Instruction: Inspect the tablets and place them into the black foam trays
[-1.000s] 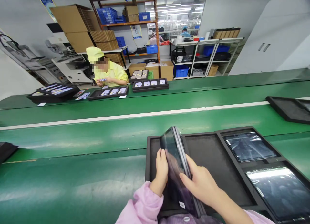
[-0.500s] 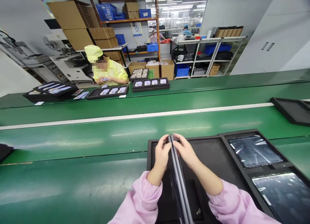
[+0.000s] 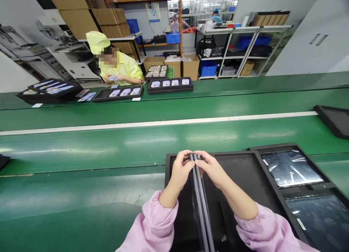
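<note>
I judge the paired thin slabs (image 3: 200,204) stiff, slick-faced and breakable, lightish, best taken by their rims. They stand on edge at the black tray's (image 3: 240,175) left half, long axis running toward its far rim; whether they touch it, I can't tell. My grip clamps their far ends, left hand (image 3: 180,172) and right hand (image 3: 214,170) flanking.

- Two slim devices (image 3: 201,204) are held on edge, side by side, their far ends gripped by the left hand (image 3: 181,171) and right hand (image 3: 213,169).
- A black tray (image 3: 240,179) is seen beneath.
- Glossy screens (image 3: 294,168) are set in compartments at right.
- Cards (image 3: 112,78) are held by a co-worker (image 3: 128,65).
</note>
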Demonstrator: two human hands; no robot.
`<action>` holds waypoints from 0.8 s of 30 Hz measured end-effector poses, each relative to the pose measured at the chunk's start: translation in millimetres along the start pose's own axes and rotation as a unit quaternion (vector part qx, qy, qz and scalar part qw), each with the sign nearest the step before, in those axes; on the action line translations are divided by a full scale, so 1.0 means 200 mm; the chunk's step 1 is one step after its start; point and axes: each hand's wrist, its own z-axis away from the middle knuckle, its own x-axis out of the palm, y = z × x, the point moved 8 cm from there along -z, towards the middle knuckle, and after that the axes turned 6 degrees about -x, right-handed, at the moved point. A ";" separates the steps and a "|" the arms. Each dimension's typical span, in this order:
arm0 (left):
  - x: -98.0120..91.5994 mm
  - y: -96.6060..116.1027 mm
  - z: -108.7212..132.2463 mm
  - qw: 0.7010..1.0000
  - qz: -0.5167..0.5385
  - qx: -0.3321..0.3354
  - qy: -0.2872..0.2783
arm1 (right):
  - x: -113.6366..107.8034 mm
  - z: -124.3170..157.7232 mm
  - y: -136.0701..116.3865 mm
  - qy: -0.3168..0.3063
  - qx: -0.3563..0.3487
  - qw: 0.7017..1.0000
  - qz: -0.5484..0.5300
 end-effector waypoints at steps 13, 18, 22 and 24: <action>0.01 -0.01 0.00 0.999 -0.019 -0.011 -0.034 | 0.00 0.00 -0.01 -0.020 0.012 1.000 0.019; 0.03 -0.02 0.01 0.994 0.021 -0.013 -0.103 | 0.01 0.03 -0.03 -0.081 0.011 0.997 0.015; 0.03 -0.02 0.02 0.994 0.013 -0.018 -0.107 | 0.01 0.04 -0.04 -0.082 0.011 0.997 0.009; 0.03 -0.02 0.02 0.994 0.011 -0.020 -0.107 | 0.01 0.04 -0.03 -0.081 0.013 0.997 -0.002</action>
